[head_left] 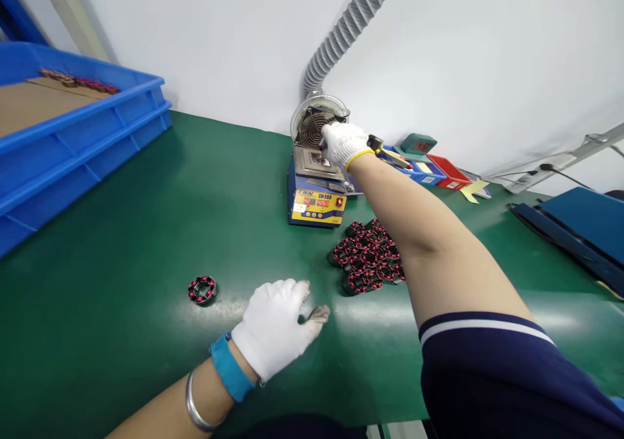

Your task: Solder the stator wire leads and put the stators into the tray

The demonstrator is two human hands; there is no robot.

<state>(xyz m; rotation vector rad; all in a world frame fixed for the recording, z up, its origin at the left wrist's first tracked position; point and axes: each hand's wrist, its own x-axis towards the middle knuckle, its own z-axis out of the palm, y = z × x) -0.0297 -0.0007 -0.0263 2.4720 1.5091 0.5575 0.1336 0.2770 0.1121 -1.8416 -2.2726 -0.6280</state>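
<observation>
My left hand point(280, 325), in a white glove with a greyed thumb tip, hovers low over the green table with thumb and fingers apart and nothing between them. To its left a single motor stator point(202, 290) with pink and black windings lies on the mat. My right hand point(344, 143), also gloved, reaches out over the solder pot point(318, 195), a blue and yellow box with red digits. Its fingers are curled in above the pot's metal top; what they hold is hidden. Several similar stators point(368, 257) stand grouped beneath my right forearm.
Behind the pot, a round fan guard point(312, 127) joins a grey ribbed duct point(348, 29). A blue crate point(97, 133) stands at the left. Small blue and red bins point(446, 171) and a green digital clock point(418, 144) sit right of the pot. A dark blue case point(580, 224) lies far right.
</observation>
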